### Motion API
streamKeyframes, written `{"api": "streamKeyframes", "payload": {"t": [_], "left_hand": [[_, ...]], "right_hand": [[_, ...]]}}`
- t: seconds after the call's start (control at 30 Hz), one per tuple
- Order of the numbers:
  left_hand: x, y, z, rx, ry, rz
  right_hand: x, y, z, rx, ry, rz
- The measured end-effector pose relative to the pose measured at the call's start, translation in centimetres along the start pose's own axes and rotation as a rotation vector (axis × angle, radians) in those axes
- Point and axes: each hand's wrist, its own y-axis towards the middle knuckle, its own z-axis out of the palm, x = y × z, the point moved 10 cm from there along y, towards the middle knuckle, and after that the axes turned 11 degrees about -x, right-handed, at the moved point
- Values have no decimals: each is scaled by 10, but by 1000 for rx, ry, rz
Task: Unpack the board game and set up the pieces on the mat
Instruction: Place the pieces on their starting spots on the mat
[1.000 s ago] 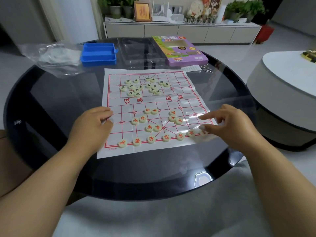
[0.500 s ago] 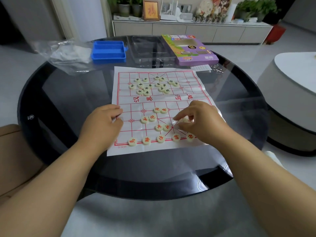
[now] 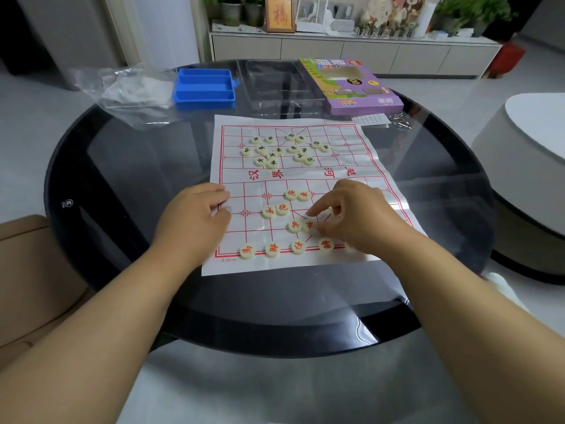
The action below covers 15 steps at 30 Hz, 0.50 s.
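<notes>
The white mat [image 3: 293, 175] with its red grid lies flat on the round black glass table [image 3: 122, 166], its near edge set back from the table's 6 o'clock rim, leaving a bare strip of glass there. The left hand [image 3: 195, 218] rests on the mat's 9 o'clock edge, fingers curled loosely, gripping nothing. The right hand [image 3: 357, 218] hovers low over the near right part of the grid, forefinger and thumb bent toward each other above a red-lettered piece [image 3: 308, 225]; whether they actually pinch one cannot be told. Red pieces [image 3: 282, 208] are scattered between the hands, four more lined along the near border [image 3: 272, 249]. Black-lettered pieces [image 3: 272, 154] cluster toward 12 o'clock. Beyond the mat's far edge sit a blue tray [image 3: 204, 87], a clear plastic insert [image 3: 281, 84] and the purple box [image 3: 351, 85]; a crumpled bag [image 3: 131, 90] overhangs the rim at 10 o'clock
</notes>
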Motion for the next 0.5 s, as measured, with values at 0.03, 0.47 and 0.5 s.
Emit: {"api": "streamKeyframes", "payload": {"t": [0.03, 0.47, 0.5], "left_hand": [[0, 0, 0, 3, -2, -1], [4, -8, -8, 31, -238, -190], [6, -7, -8, 30, -223, -194]], "right_hand": [[1, 0, 1, 2, -7, -11], [67, -20, -8, -167, 201, -166], [81, -23, 0, -161, 192, -206]]}}
